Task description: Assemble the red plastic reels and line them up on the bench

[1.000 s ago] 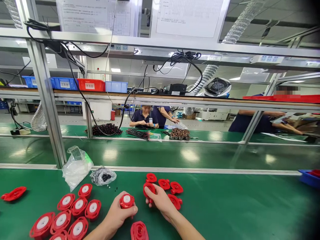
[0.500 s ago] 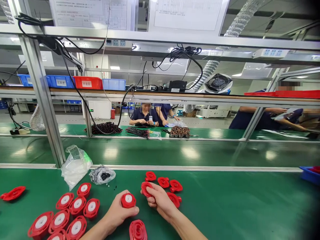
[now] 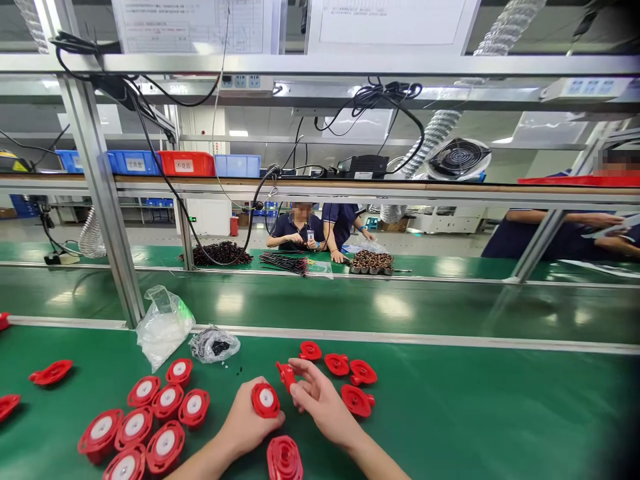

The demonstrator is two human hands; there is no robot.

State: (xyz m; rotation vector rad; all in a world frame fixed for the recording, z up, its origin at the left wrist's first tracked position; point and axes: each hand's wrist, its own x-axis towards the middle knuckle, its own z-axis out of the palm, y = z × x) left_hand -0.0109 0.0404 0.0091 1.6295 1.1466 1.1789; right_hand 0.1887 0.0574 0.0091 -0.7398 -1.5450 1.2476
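Observation:
My left hand (image 3: 251,417) is wrapped round a red plastic housing with a white round gear-like disc (image 3: 266,398), the disc facing up. Just to its right, my right hand (image 3: 320,403) pinches a red plastic cover (image 3: 287,377) between thumb and fingers, tilted on edge. The two parts are apart. Below my hands lies another red housing (image 3: 285,458), its recessed centre bare. Beyond my right hand are several loose red covers (image 3: 357,400). To the left stands a group of red housings with white discs (image 3: 134,427).
A clear bag of white parts (image 3: 164,331) and a small bag of black parts (image 3: 215,345) lie near the metal rail. More red covers (image 3: 52,373) lie at the left. A metal post (image 3: 107,200) rises behind. Co-workers (image 3: 299,227) sit and stand across the green bench.
The red cover in my right hand has turned from facing up to standing on edge. My left hand has tilted its housing slightly. The view has swung a little left.

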